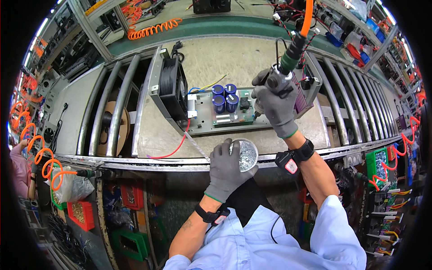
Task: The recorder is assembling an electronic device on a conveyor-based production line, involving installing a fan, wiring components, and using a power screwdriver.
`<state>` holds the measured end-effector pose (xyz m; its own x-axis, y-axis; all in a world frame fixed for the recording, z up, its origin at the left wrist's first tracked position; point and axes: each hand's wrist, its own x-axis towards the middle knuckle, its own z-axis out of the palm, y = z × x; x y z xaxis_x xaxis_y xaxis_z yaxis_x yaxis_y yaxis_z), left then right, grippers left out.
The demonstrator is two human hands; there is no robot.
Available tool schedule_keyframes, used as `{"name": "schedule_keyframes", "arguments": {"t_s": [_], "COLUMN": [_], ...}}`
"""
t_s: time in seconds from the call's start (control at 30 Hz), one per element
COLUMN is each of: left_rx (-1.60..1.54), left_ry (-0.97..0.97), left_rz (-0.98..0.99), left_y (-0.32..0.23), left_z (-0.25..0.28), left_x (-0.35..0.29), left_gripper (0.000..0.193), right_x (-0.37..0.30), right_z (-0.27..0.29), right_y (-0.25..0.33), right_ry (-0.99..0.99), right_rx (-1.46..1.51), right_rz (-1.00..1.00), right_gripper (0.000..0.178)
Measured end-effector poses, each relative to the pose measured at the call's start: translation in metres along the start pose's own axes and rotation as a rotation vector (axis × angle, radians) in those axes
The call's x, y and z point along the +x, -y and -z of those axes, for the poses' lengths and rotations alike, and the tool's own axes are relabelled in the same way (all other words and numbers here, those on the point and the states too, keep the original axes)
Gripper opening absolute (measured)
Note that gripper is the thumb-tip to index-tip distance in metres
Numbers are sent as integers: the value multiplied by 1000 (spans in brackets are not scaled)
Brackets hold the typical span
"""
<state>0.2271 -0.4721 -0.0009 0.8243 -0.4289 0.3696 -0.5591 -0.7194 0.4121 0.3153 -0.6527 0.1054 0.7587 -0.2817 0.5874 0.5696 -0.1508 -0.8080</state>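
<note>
A big desk [202,54] holds an open metal case [204,110]. A black fan [173,83] stands at the left end of the case. The right hand [280,103], in a gray glove, is wrapped tight around a power tool [274,82] over the right part of the case; I cannot see the tip well. The left hand [225,168], gloved too, is curled around a round cup [256,155] by the desk's near edge. Inside the case, 4 blue cans [231,104] stand on a green board [237,116]. Tiny shiny bits [246,156] fill part of the cup.

Cup [257,157] of silvery bits [247,154] in left grip [225,166], power tool [276,81] in right grip [280,102]
</note>
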Motion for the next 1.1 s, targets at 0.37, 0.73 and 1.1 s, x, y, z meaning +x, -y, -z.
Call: {"name": "schedule_keyframes", "arguments": {"t_s": [0.37,0.73,1.1], "left_rx": [-102,-148,-169], "left_ry": [-141,-114,-65], "left_rz": [-72,-54,-27], "left_y": [11,14,12], "left_z": [-12,-13,-5], "left_x": [-6,-6,-4], "left_gripper": [87,85,76], "right_x": [-67,-79,-37], "right_z": [-20,-26,-45], "right_y": [21,-7,24], "right_ry": [119,117,95], "right_rx": [184,136,81], "right_rz": [-253,-205,-177], "right_gripper": [35,33,29]}}
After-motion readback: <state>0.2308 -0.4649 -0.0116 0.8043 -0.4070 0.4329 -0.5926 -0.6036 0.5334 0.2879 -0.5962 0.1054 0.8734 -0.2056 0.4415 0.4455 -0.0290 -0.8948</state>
